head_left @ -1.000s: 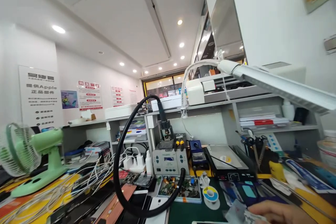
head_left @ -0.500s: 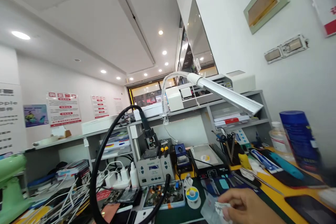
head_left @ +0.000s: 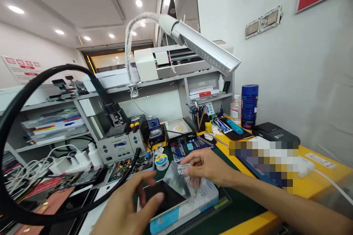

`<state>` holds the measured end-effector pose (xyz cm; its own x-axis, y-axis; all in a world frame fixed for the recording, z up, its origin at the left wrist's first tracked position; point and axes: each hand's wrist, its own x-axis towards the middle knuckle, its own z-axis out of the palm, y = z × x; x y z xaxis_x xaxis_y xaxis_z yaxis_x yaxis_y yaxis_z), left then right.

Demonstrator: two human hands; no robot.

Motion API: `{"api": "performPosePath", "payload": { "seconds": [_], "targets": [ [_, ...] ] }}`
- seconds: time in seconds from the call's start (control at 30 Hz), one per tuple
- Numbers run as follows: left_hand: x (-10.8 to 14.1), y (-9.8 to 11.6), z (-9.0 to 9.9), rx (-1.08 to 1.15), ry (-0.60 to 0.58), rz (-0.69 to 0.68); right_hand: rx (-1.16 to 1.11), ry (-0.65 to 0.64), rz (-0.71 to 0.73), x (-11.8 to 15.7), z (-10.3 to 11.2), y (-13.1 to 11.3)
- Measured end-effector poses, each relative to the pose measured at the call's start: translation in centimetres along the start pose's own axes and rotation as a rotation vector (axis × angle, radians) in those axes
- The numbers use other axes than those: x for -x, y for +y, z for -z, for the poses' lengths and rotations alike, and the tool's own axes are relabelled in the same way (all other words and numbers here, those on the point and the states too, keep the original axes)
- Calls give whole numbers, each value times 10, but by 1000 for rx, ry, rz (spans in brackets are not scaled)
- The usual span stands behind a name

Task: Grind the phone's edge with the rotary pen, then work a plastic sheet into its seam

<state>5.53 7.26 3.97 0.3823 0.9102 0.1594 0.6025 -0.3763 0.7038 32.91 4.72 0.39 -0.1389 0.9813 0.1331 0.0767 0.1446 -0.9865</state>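
My right hand [head_left: 202, 167] pinches a small whitish piece with dark print [head_left: 182, 169], from which a translucent sheet [head_left: 175, 180] seems to hang. Below it lies a clear, blue-edged plastic case [head_left: 204, 196] on the green mat [head_left: 242, 211]. A dark flat panel [head_left: 162, 194] rests at the case's left part. My left hand [head_left: 132, 203] is over the panel's left side, its thumb and fingers apart with nothing between them.
A black hose [head_left: 13, 209] loops across the left. Behind the hands stand a solder spool [head_left: 161, 161], a grey hot-air station [head_left: 117, 147] and a tray of circuit boards [head_left: 143, 162]. A blurred patch covers items on the right. Above hangs a lamp [head_left: 204, 46].
The view has tilted down and turned right. My left hand has come into view at the lower left. My right hand still holds the whitish piece, now above the case.
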Motion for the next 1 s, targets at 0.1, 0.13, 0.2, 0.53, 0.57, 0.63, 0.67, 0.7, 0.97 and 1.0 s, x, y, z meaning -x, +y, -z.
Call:
{"api": "performPosePath", "payload": {
  "seconds": [0.1, 0.13, 0.2, 0.53, 0.57, 0.63, 0.67, 0.7, 0.97, 1.0],
  "targets": [
    [-31, 22, -17, 126, -259, -45, -31, -4, -12, 3, -2, -1],
    [-39, 27, -21, 168, -344, -49, -41, 0, -17, 3, -2, -2],
    [-50, 31, -25, 235, -470, -50, -62, 18, -25, 5, -3, -3],
    [-64, 1, -20, 265, -542, 107, 37, 148, -114, 6, 6, -18],
    [-64, -4, -23, 261, -525, 88, 29, 120, -156, 6, 6, -18],
    [-65, -13, -31, 239, -475, 47, -10, 69, -234, 6, 6, -18],
    [-64, -16, -35, 216, -458, 34, -27, 46, -270, 6, 6, -18],
    [-64, -19, -38, 183, -446, 30, -31, 25, -307, 6, 6, -19],
    [-62, -23, -47, 286, -448, 96, 132, -34, -456, 9, 4, -25],
    [-62, -24, -47, 282, -451, 84, 148, -33, -439, 9, 4, -25]
  ]
}}
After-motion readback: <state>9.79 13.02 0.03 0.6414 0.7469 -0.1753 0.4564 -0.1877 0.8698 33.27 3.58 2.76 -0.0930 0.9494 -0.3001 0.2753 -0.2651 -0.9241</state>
